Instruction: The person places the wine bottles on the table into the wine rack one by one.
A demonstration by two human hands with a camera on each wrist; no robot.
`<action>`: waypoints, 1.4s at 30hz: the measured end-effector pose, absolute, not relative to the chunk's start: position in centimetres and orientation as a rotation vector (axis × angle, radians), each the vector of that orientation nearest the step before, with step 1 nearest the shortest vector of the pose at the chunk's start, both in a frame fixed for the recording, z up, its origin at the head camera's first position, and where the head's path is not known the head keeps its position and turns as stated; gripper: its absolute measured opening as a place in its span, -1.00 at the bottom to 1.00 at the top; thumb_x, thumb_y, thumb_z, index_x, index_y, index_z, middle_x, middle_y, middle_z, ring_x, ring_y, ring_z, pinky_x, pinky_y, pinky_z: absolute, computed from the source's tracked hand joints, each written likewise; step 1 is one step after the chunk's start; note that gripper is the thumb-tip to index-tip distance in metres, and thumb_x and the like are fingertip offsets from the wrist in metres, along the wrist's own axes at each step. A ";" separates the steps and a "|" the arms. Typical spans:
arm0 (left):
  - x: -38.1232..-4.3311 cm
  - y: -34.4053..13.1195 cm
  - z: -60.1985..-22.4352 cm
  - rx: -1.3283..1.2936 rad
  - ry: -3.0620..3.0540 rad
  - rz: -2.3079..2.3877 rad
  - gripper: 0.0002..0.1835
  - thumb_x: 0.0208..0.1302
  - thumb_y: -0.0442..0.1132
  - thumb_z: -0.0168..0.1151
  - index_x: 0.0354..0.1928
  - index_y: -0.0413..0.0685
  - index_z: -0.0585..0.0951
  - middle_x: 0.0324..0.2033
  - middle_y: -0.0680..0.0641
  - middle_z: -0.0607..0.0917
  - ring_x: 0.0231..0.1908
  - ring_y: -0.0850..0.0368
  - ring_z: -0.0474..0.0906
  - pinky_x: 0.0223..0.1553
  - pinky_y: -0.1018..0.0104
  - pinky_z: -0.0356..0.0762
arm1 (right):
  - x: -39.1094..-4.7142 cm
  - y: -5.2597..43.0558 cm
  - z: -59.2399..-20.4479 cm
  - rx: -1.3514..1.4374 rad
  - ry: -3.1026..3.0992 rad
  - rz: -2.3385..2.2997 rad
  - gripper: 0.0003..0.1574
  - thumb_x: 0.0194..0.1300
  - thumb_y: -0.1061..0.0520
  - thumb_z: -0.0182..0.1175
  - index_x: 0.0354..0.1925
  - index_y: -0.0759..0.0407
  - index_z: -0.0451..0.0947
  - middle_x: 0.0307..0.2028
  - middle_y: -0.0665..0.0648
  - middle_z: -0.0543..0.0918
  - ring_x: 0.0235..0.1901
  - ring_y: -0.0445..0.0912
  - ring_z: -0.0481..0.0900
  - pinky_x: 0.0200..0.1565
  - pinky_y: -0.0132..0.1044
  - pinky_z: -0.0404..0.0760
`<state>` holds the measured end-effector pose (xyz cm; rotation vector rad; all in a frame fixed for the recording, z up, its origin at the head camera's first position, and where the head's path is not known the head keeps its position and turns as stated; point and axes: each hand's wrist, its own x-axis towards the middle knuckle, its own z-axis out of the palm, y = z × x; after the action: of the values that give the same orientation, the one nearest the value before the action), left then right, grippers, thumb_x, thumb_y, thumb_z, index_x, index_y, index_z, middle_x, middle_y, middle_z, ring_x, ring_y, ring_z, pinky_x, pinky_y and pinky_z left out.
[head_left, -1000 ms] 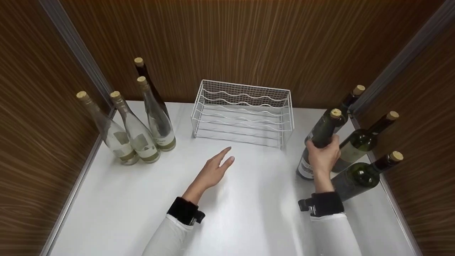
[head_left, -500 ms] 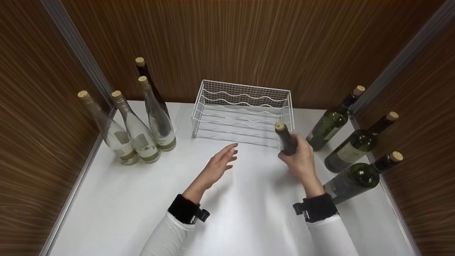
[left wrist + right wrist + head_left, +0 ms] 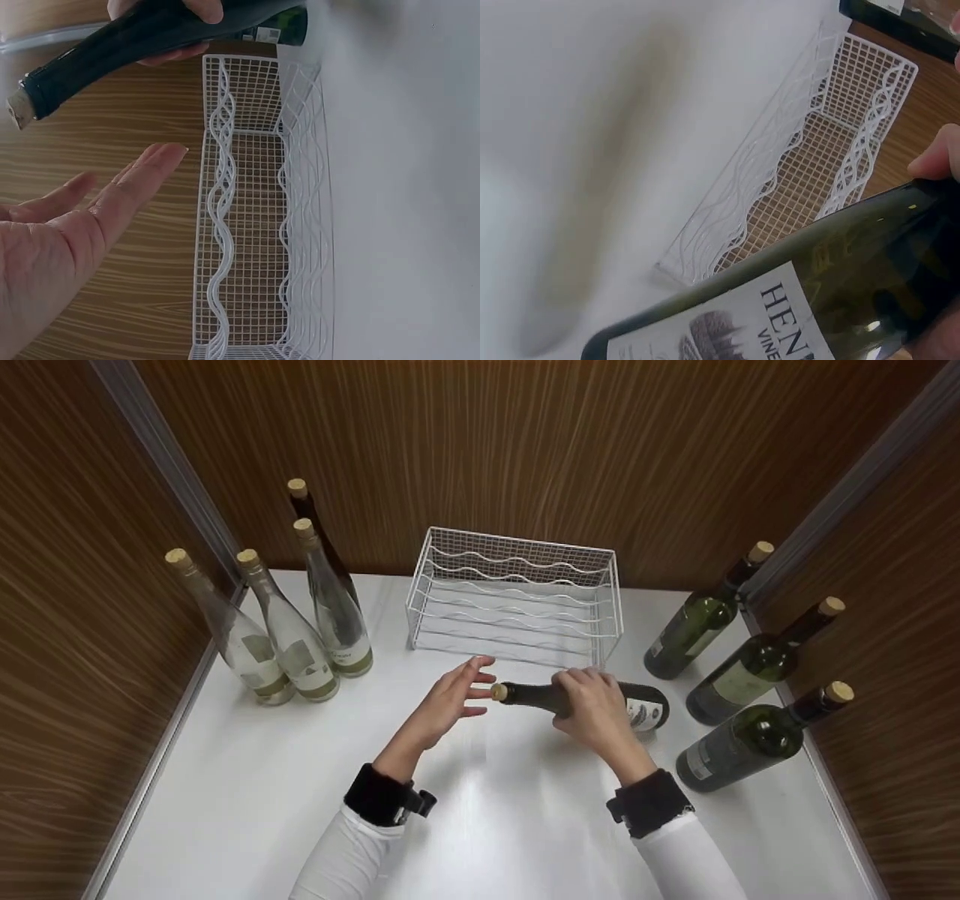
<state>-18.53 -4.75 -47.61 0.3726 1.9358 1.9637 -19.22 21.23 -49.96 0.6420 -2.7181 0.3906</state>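
Note:
A dark green wine bottle with a cork and a white label lies sideways in the air in front of the wire rack, its neck pointing left. My right hand grips it around the shoulder. Close to the cork, my left hand is held with fingers extended and nothing in them. In the left wrist view the corked end of the bottle is apart from my left fingers. The right wrist view shows the bottle's printed label up close.
Behind the hands stands a white wire rack with wavy rails. Several corked bottles stand at the left, among them a clear bottle. At the right are three green bottles, one at the front. Wood-grain panels enclose the white table.
My right hand has carried the bottle left from the right-hand group and tipped it from upright to sideways. My left hand has shifted slightly, its fingers spreading near the cork.

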 end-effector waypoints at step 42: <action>-14.3 -4.1 -51.1 0.540 2.414 1.142 -0.85 0.21 -0.14 0.28 -0.36 -0.06 0.57 -0.53 0.09 0.49 -0.54 0.21 0.40 -0.48 0.32 0.34 | -17.0 16.2 -53.3 1.065 -2.620 0.230 -0.54 -0.26 0.11 0.54 -0.30 0.07 0.60 -0.35 0.03 0.63 -0.23 0.01 0.58 0.01 -0.06 0.48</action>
<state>-14.26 -4.09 -51.09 0.5397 2.4137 1.1422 -17.01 16.22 -53.32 1.0647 -2.6197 0.2298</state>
